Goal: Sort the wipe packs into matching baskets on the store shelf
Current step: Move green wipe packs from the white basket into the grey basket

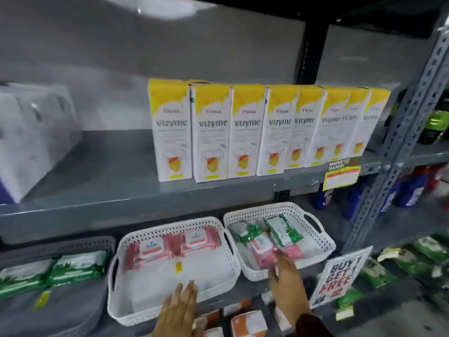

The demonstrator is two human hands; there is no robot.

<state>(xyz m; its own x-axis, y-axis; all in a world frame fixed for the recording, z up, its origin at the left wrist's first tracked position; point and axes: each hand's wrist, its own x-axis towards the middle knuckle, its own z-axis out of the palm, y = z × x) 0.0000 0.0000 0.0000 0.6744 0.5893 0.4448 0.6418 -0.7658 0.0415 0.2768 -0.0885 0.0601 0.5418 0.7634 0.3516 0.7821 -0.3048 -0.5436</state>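
Where the lower shelf (pixel 286 287) begins at the left, a grey basket (pixel 56 244) holds two green wipe packs (pixel 54 269) lying flat side by side, long axes running left to right. Just beside it, the middle white basket (pixel 145 237) carries two pink wipe packs (pixel 173 243) in a row along its back wall, long axes also left to right; the front half of its floor is open. The left hand (pixel 181 305) rests flat at this basket's front rim, fingers extended and close together, gripping nothing. The right white basket (pixel 323 232), nearly touching the middle one, holds mixed stock: two green packs (pixel 283 229) and pink packs (pixel 261 249) angled diagonally, overlapping. The right hand (pixel 283 271) reaches over its front rim, fingertips on a pink pack; whether it grips is blurred. A "BUY 1 GET 1 FREE" sign (pixel 340 276) stands just right of this basket.
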